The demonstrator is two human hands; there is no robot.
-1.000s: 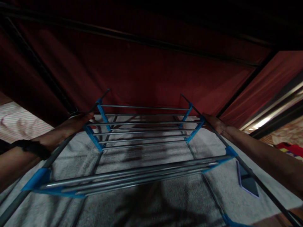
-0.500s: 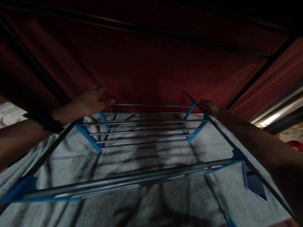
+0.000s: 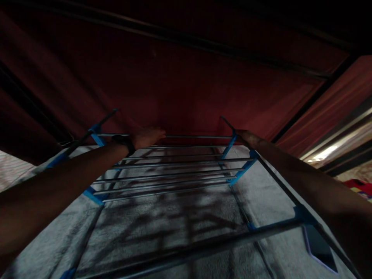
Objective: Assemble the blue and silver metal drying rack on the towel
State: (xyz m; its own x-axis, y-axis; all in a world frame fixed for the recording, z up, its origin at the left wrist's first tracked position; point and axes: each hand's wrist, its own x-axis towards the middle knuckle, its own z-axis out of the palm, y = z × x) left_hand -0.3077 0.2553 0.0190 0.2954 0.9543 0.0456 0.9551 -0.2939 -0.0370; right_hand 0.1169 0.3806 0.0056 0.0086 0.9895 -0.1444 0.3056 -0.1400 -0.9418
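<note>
A rack (image 3: 186,166) of grey metal tubes with blue plastic side pieces stands below me on a light grey cloth. My left hand (image 3: 149,137), a dark band on its wrist, reaches over the rack's left side and is closed on the rear top tube, left of the middle. At the far right corner, my right hand (image 3: 246,137) is closed around the blue connector and upright tube, its fingertips mostly hidden in shadow. Nearer to me, a dark front tube (image 3: 200,250) crosses low in view, ending at a blue joint (image 3: 304,215) on the right.
A dark red fabric panel (image 3: 186,89) with black frame bars stands right behind the rack. On the grey cloth (image 3: 267,197), at the right, lies a phone (image 3: 319,248) with a purple edge. Something red (image 3: 357,186) sits at the far right edge.
My left hand has moved right and down from the rack's far left corner onto the rear tube. The right hand has come closer onto its corner. The front tubes now show lower in view.
</note>
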